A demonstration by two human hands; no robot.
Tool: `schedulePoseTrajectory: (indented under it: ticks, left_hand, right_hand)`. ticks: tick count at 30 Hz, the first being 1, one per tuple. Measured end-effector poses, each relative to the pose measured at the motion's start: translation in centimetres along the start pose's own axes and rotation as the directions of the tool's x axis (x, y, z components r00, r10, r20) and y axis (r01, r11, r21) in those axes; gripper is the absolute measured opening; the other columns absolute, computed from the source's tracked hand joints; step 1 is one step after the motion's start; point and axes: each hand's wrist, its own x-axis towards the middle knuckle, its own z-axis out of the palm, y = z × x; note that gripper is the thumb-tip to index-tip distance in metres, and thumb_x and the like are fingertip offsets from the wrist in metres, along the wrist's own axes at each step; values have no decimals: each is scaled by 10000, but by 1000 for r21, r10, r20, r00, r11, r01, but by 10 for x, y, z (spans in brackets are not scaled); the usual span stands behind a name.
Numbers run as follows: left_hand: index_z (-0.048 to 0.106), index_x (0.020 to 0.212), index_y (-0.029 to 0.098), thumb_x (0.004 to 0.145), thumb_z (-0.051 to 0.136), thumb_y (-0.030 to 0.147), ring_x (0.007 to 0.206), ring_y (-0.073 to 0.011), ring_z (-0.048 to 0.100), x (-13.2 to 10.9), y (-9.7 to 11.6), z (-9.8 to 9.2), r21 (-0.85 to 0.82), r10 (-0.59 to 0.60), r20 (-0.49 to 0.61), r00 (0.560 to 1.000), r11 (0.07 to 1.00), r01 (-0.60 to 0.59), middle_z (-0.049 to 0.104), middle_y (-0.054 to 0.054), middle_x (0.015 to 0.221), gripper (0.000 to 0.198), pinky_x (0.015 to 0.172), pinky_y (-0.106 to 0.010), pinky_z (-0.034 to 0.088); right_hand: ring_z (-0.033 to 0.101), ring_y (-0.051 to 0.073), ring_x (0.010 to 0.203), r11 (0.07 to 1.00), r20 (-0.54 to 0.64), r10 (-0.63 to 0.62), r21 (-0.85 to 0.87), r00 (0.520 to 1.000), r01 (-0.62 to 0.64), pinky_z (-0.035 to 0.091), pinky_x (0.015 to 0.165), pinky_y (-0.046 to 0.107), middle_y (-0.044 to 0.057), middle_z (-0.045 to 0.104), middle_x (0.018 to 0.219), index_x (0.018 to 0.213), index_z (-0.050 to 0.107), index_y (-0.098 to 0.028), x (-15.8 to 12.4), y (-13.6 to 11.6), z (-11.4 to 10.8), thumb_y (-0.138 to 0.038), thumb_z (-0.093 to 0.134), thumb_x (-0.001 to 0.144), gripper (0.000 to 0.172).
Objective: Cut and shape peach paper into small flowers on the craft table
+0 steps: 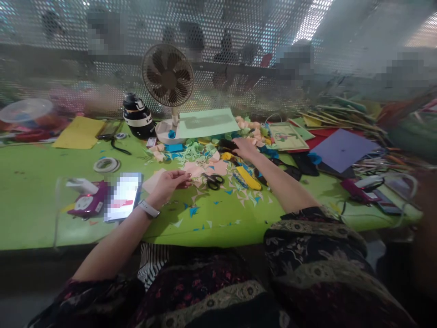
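My left hand (172,182) is above the green tabletop with thumb and fingers pinched together, beside a pale pink paper piece (194,169). Whatever lies between those fingertips is too small to make out. Black-handled scissors (214,181) lie just to its right, among paper scraps. Further back, my right hand (246,149) reaches into the pile, its fingers curled at a dark object (226,146) whose kind I cannot tell. Under that forearm is a yellow-handled tool (248,177). Green paper cuttings (198,152) are heaped between the hands.
A fan (168,77) and a black bottle (138,116) stand at the back. At left are a lit phone (123,198), a purple device (89,200) and a tape roll (106,165). A purple sheet (341,148) and piled papers lie right, before a perforated screen (218,50).
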Motion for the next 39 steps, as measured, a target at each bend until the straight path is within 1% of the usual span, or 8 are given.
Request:
schedulePoseTrajectory:
  ticks: [4, 8, 12, 16, 18, 27, 34, 39]
  left_hand:
    - [715, 812, 111, 582, 914, 391, 604, -97, 664, 0, 1, -1, -11, 19, 6, 1000, 1000, -19, 728, -39, 714, 414, 649, -215, 572]
    - [718, 831, 117, 617, 900, 368, 638, -106, 675, 0, 1, -3, 0, 35, 3, 999, 999, -35, 731, -40, 734, 377, 692, -230, 578]
    - [715, 837, 120, 670, 869, 349, 656, -103, 677, 3, -1, -6, 15, 48, -26, 999, 999, -48, 736, -47, 764, 323, 717, -235, 578]
    - [716, 788, 113, 677, 868, 317, 649, -94, 673, 3, -1, -8, 66, 8, 36, 999, 998, -10, 730, -48, 746, 278, 720, -222, 572]
    - [719, 765, 112, 672, 873, 310, 639, -98, 673, 2, -1, -7, 112, -52, 76, 996, 993, 43, 731, -54, 726, 267, 708, -223, 573]
    - [714, 712, 130, 713, 838, 220, 623, -140, 696, -1, -6, -1, 256, -241, 167, 956, 947, 194, 739, -77, 697, 153, 633, -258, 582]
    - [733, 735, 135, 729, 831, 247, 621, -132, 693, -7, -14, 11, 252, -301, 260, 917, 938, 236, 751, -89, 716, 149, 680, -272, 589]
    - [703, 703, 133, 693, 854, 290, 598, -128, 680, -8, -15, 16, 261, -292, 281, 914, 940, 220, 740, -80, 680, 218, 634, -252, 574]
  right_hand:
    - [515, 367, 1241, 999, -176, 35, 14, 984, -33, 443, 996, 497, 209, 583, 1303, 1288, 536, -120, -9, 2, -24, -192, 569, 901, 395]
    - [542, 363, 1202, 983, -339, -7, 168, 941, 68, 444, 1006, 524, 181, 617, 1253, 1264, 577, -138, -40, -4, -58, -236, 629, 861, 417]
    - [647, 288, 1012, 883, -146, -179, 413, 973, 224, 519, 901, 450, 118, 687, 1126, 1205, 630, -168, -99, -38, -72, -283, 687, 825, 401]
    - [653, 278, 1033, 815, 39, -417, 458, 908, 355, 512, 908, 419, 119, 707, 1124, 1178, 656, -173, -149, -80, -54, -275, 680, 839, 354]
    - [641, 292, 1082, 820, 81, -446, 436, 892, 370, 500, 940, 437, 134, 698, 1164, 1211, 644, -172, -160, -90, -41, -259, 653, 862, 360]
    - [615, 284, 1122, 852, 52, -401, 389, 915, 351, 493, 952, 431, 115, 689, 1177, 1216, 643, -220, -147, -76, -18, -286, 649, 859, 363]
    - [632, 293, 1096, 846, 84, -392, 424, 916, 323, 492, 932, 425, 109, 696, 1165, 1188, 664, -220, -147, -77, -24, -305, 646, 843, 356]
    - [657, 281, 998, 846, 66, -317, 471, 946, 250, 503, 871, 393, 113, 707, 1092, 1171, 666, -188, -138, -92, -37, -505, 678, 818, 475]
